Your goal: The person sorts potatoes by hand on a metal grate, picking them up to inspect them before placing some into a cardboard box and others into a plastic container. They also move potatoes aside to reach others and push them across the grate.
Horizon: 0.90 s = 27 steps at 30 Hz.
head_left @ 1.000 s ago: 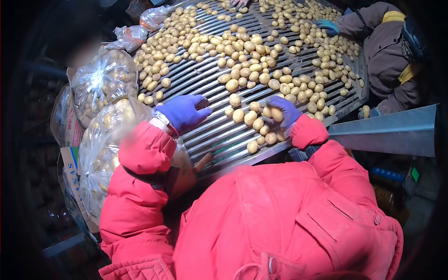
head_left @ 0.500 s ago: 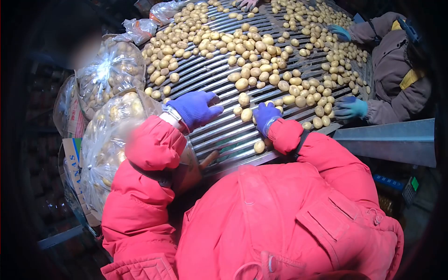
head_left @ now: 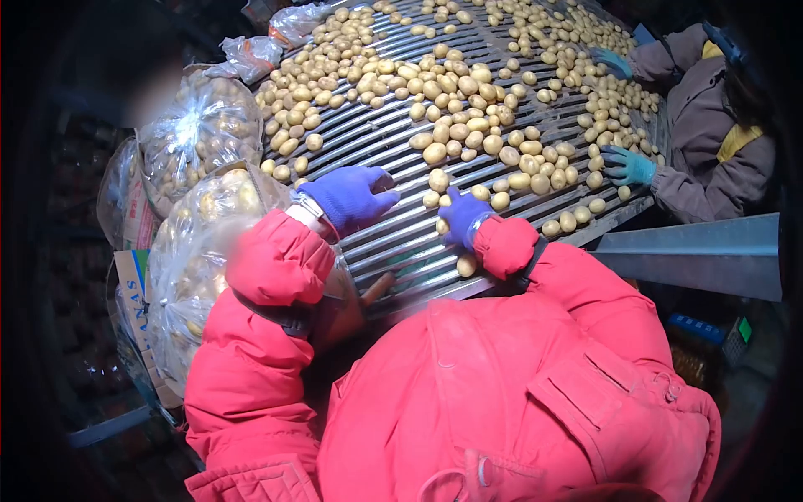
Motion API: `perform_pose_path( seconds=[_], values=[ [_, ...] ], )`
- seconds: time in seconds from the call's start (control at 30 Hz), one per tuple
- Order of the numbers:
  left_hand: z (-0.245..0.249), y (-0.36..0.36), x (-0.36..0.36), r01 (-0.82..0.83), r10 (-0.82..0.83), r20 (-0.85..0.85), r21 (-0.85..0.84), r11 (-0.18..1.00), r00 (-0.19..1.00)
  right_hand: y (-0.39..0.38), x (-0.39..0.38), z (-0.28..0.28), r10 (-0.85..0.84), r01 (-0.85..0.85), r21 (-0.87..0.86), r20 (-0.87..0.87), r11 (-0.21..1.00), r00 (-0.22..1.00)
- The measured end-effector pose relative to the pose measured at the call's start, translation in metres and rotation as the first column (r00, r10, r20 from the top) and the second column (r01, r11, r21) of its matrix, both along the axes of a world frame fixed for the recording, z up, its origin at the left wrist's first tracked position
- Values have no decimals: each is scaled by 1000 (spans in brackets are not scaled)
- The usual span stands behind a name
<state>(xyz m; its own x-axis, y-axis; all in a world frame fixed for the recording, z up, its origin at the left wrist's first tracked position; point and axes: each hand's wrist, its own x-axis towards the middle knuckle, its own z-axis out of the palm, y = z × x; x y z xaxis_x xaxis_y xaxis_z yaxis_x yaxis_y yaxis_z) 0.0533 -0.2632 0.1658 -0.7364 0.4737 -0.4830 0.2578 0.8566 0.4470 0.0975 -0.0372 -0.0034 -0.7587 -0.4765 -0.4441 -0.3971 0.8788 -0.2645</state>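
Note:
My left hand (head_left: 351, 198), in a purple knit glove, hovers over the bare slats at the left. Its thumb and fingers are apart, and no potato shows in it. In a matching glove, my right hand (head_left: 464, 219) reaches onto the metal slatted table (head_left: 376, 243) with fingers spread. Its fingertips touch or nearly touch a few potatoes (head_left: 432, 199) on their left. One potato (head_left: 467, 265) lies just below that wrist. Many more potatoes (head_left: 452, 100) cover the slats farther up.
Clear plastic bags of potatoes (head_left: 201, 125) stand in boxes at the left. At the right, a co-worker in a grey-brown jacket (head_left: 711, 125) has teal-gloved hands (head_left: 631, 167) among the potatoes. A metal chute (head_left: 694, 251) juts out at lower right.
My right hand has shifted slightly left and its fingers have spread. Potatoes near the co-worker's lower hand have moved, and that hand is higher. A hand at the top edge is gone.

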Motion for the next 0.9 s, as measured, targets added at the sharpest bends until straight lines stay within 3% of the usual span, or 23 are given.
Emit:
perform_pose_path(
  seconds=[0.03, 0.13, 0.17, 0.2, 0.23, 0.27, 0.3, 0.33, 0.4, 0.43, 0.57, 0.6, 0.67, 0.7, 0.73, 0.8, 0.9],
  values=[
    [1, 0, -1, 1, -1, 2, -2, 1000, 1000, 5, 2, -14, -179, 172, -58, -129, 983, 975],
    [5, 2, 1, -8, 8, 1, -23, 1000, 1000, 46, -1, -18, -477, 326, -515, -192, 793, 858],
    [7, 4, 2, -10, 10, 0, -32, 999, 1000, 63, -8, -39, -534, 359, -678, -58, 641, 844],
    [5, 4, 2, -12, 12, 5, -20, 1000, 1000, 75, -4, -41, -495, 547, -739, 332, 392, 803],
    [2, 3, 2, -11, 11, 12, -8, 1000, 1000, 86, -1, -42, -397, 748, -653, 659, 117, 638],
    [0, 3, 0, -8, 8, 15, 6, 1000, 1000, 98, 14, -2, -183, 859, -512, 845, -11, 502],
    [-1, 3, 1, -9, 9, 9, 13, 1000, 1000, 102, 38, 28, -15, 893, -429, 902, -139, 431],
    [-5, 1, 2, -2, 3, -11, 53, 999, 1000, 106, 50, 27, 55, 900, -369, 919, -233, 391],
    [-10, -1, 3, 22, -15, -49, 128, 991, 999, 114, 70, 28, 285, 866, -398, 829, -302, 481],
    [-5, 1, 1, 6, -9, 42, 57, 998, 999, 118, 83, 31, 187, 830, -470, 824, -301, 535],
    [-10, 0, 6, -71, 61, 98, 105, 992, 993, 178, 161, -15, 167, 790, -607, 773, -86, 612],
    [-15, -4, 6, -92, 75, 112, 152, 984, 991, 193, 186, -27, 140, 816, -575, 805, -57, 577],
    [-10, -1, 4, -44, 28, 129, 124, 991, 991, 223, 240, -38, 44, 921, -332, 937, -205, 347],
    [-9, 1, 4, -24, 11, 121, 110, 994, 993, 239, 267, -50, -118, 903, -282, 959, -325, 257],
    [-11, -1, 3, -1, -10, 112, 98, 995, 994, 260, 290, -65, -100, 877, -210, 978, -431, 185],
    [-28, -13, 0, -51, 34, 120, 146, 988, 992, 305, 328, -94, 109, 697, 28, 991, -716, 73],
    [-24, -11, 2, -39, 28, 88, 134, 990, 996, 396, 340, -108, 46, 306, 11, 993, -952, 106]
  ],
)
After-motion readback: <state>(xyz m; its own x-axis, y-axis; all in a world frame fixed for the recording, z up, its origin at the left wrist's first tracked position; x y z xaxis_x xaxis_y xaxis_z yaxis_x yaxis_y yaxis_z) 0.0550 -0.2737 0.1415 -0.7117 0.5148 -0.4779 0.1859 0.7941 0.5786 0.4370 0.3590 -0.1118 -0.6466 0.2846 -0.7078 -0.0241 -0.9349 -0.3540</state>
